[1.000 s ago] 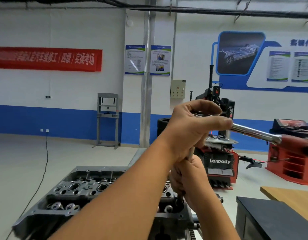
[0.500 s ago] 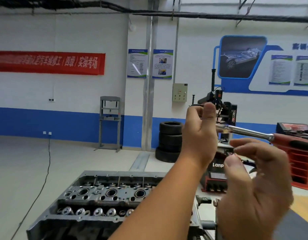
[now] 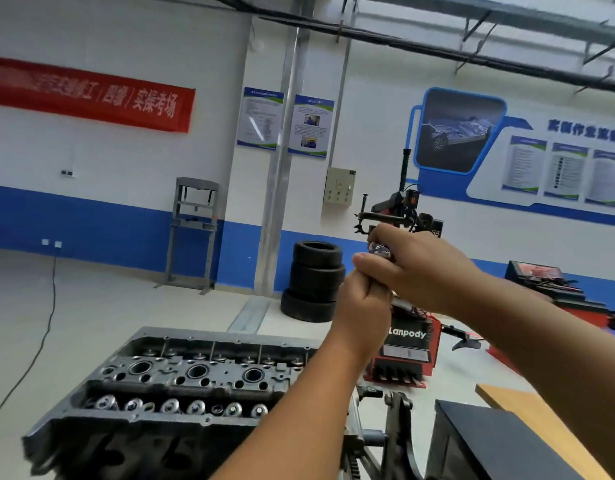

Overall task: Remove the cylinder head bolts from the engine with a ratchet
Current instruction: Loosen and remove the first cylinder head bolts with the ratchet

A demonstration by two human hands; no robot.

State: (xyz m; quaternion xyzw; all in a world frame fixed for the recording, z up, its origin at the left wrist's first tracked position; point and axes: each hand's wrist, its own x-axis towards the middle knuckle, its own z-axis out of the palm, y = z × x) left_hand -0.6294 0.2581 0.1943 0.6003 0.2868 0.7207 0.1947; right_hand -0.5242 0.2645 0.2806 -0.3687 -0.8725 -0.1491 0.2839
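1. One cylinder head (image 3: pixel 181 379), grey cast metal, at lower left on its stand; three large round bores in a row along the top, a row of valve springs below them.
2. Three tyres (image 3: pixel 314 282), stacked against the blue-banded wall.
3. Two bare hands raised above the head's right end: right hand (image 3: pixel 420 268) fingers wrapped round a chrome ratchet (image 3: pixel 379 249), only its end showing; left hand (image 3: pixel 364 306) fisted just beneath, touching the right, its contents hidden.
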